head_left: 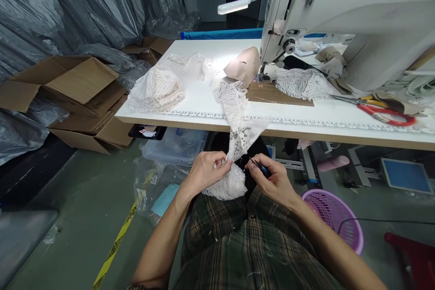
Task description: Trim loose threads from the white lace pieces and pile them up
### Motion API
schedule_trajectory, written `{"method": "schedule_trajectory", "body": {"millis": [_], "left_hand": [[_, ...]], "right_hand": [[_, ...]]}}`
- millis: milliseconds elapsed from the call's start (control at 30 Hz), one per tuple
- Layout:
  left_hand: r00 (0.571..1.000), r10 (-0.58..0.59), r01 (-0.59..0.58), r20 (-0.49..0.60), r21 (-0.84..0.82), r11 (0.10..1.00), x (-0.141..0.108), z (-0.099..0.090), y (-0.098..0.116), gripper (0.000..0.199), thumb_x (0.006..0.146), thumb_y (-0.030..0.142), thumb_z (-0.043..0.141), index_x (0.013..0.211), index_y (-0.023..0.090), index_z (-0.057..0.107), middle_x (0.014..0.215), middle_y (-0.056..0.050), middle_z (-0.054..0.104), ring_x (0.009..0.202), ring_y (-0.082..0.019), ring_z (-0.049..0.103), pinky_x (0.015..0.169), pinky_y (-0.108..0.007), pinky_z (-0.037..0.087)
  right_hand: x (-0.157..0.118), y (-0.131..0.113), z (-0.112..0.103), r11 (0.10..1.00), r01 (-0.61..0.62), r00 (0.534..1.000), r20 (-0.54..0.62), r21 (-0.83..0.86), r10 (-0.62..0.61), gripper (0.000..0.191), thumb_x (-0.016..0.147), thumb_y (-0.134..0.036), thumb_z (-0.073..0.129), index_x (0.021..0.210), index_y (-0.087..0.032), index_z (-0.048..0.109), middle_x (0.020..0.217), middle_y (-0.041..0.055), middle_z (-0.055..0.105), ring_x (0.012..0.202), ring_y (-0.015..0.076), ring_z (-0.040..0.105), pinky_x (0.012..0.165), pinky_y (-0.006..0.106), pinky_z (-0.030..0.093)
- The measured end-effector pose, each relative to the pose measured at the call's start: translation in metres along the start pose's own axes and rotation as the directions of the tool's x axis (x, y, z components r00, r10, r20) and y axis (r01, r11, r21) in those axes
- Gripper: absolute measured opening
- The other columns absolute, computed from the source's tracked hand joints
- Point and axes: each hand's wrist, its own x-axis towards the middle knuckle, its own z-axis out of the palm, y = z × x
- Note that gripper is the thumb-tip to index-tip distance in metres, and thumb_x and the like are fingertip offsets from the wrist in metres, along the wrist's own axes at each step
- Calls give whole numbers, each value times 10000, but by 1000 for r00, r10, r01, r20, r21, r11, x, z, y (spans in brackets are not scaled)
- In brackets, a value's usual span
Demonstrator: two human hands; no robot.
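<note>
My left hand (211,170) pinches the edge of a white lace piece (234,118), which hangs from the table's front edge down to my lap. My right hand (272,176), just right of the lace, is closed around small dark snips (261,166) with their tip pointing up and left. A bunch of white lace (227,183) rests on my lap below my left hand. At the upper end of the hanging lace, a beige moulded cup (243,65) lies beside the needle area of the white sewing machine (322,13).
On the white table (200,99) are a lace pile (156,90), another lace piece (302,82) right of the needle and red-handled scissors (387,115). Cardboard boxes (81,81) stand at the left. A purple basket (335,217) is on the floor at the right.
</note>
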Motion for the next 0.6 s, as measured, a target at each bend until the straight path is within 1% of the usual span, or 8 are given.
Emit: {"method": "schedule_trajectory", "body": {"millis": [67,167,300,400,433,500,567,600], "left_hand": [[999,20,-22,27,58,998,-12,-10,5,388,833,273,588,511,169,399,477,61,351,479,-79,349,520,-228,247],[996,16,-18,82,19,1000,-23,-15,10,374,861,289,564,528,165,445,480,59,379,481,-79,367,509,-218,261],[988,29,-19,151,-71,997,-27,-2,11,397,871,304,573,520,154,465,486,56,403,491,-74,381,509,-210,283],[984,52,-32,169,-118,992,-24,6,7,340,857,327,612,567,153,580,519,40,473,523,-85,424,521,-215,309],[988,51,-29,146,-149,988,-21,6,5,290,841,344,639,621,156,635,544,33,502,535,-91,437,525,-217,321],[999,21,-10,48,-225,974,-14,3,-2,213,800,372,693,788,161,708,599,22,533,553,-96,445,530,-217,341],[999,-14,0,-46,-287,958,-3,-2,-10,289,776,380,719,960,157,711,657,16,536,574,-97,447,541,-216,358],[998,-12,-7,-61,-305,952,3,-4,-13,332,776,377,719,1024,157,700,697,9,541,598,-100,460,557,-218,373]], "right_hand": [[1,0,1,1000,-15,1000,14,2,15,226,899,-323,532,738,-189,619,617,-4,528,570,125,437,529,253,352],[7,2,9,995,-86,996,10,40,86,261,891,-379,555,753,-179,650,646,2,570,598,128,475,549,248,378],[17,5,22,963,-211,977,1,167,213,328,838,-483,619,811,-163,681,703,20,628,644,143,536,572,251,423],[18,7,23,928,-275,959,6,251,283,341,766,-497,692,791,-158,669,657,4,603,588,126,513,539,246,411],[18,8,22,923,-280,958,20,265,286,330,764,-486,696,782,-158,664,653,-1,594,579,119,502,533,244,404],[16,10,19,925,-265,964,51,271,261,281,796,-441,671,792,-160,662,658,-10,574,574,108,478,530,238,388],[14,12,14,945,-233,972,62,232,225,213,833,-372,631,825,-162,667,662,-20,552,571,99,453,531,232,371],[13,13,12,956,-215,976,60,201,207,181,843,-334,613,841,-162,671,663,-23,546,572,97,445,535,230,364]]}}
